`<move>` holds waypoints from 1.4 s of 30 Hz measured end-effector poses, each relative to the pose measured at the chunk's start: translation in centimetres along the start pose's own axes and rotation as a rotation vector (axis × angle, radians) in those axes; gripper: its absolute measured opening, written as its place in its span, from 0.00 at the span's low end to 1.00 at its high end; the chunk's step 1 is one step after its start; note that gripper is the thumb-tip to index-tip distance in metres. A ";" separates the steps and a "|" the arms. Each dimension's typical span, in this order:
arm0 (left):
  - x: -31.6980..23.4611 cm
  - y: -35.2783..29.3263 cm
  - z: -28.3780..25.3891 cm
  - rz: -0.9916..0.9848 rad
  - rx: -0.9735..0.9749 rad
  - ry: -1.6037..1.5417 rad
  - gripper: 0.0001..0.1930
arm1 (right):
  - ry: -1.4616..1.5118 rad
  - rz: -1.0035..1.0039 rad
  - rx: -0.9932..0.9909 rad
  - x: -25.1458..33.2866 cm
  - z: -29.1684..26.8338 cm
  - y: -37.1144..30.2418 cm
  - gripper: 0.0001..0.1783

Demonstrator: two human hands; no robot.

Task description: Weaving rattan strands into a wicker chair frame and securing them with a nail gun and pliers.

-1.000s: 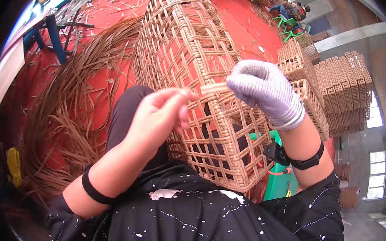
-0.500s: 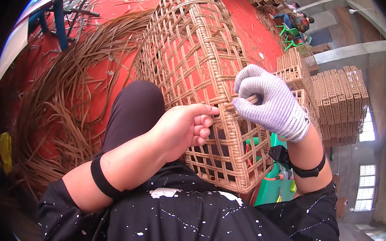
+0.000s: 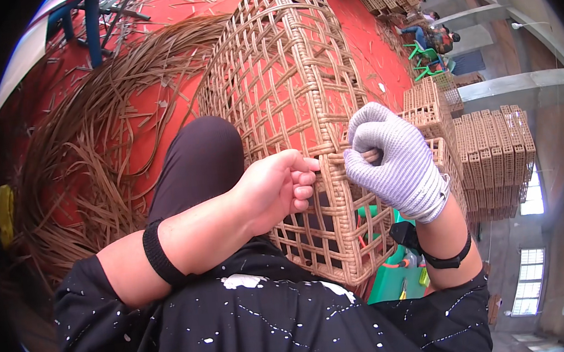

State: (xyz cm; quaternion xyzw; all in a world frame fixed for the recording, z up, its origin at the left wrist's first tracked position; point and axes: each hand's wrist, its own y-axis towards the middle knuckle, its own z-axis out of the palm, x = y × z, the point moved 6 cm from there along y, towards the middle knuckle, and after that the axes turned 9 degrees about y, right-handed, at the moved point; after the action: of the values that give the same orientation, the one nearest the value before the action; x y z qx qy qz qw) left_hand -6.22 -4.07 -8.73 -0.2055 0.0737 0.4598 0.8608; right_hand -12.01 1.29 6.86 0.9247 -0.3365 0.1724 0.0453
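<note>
Red flooring point(image 3: 365, 48) spreads around the woven basket point(image 3: 318, 106), which is directly in front of the person's body. Loose brown strips point(image 3: 63, 128) lie left of the basket, and stacked woven pieces point(image 3: 494, 151) are well off to its right. Just right of the basket's corner ridge, the gloved right hand point(image 3: 398, 159) has its grip clamped on a strand point(image 3: 369, 157). Bare, the left hand point(image 3: 276, 188) touches the basket left of that ridge, fingers curled; whether its grip pinches anything, I cannot tell.
</note>
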 end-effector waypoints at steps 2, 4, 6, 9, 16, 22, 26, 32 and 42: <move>0.0 0.1 0.0 -0.009 0.011 -0.012 0.09 | -0.012 0.010 0.030 0.3 0.0 0.2 0.08; 0.1 0.2 -0.1 -0.005 0.023 -0.018 0.09 | -0.038 0.006 0.066 0.7 0.1 0.6 0.09; 0.2 0.3 -0.2 -0.004 0.037 -0.025 0.09 | -0.065 0.006 0.102 0.9 0.3 1.1 0.09; 0.1 0.3 -0.3 0.015 0.057 -0.004 0.05 | -0.117 -0.044 0.169 1.4 1.2 1.8 0.11; -1.7 -0.2 0.3 0.143 -0.137 0.690 0.07 | 0.076 -0.035 0.063 0.1 0.4 1.4 0.10; -3.0 -0.4 1.0 0.139 -0.175 0.879 0.09 | 0.178 0.038 0.036 -0.3 -0.1 0.4 0.09; -3.2 0.1 0.7 0.131 -0.196 0.967 0.14 | 0.125 0.035 0.037 -0.2 -0.1 0.3 0.10; -3.9 0.2 1.9 0.172 -0.209 1.070 0.15 | 0.035 0.022 0.067 -0.1 0.3 0.7 0.10; -2.9 0.6 1.5 0.314 -0.207 1.052 0.16 | -0.025 0.008 0.118 0.1 0.4 0.4 0.10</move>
State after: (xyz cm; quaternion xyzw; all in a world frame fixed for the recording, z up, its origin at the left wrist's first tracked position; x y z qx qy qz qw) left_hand -8.43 -5.36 -6.61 -0.4772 0.4776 0.4228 0.6045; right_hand -12.14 0.84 6.51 0.9264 -0.3301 0.1807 -0.0142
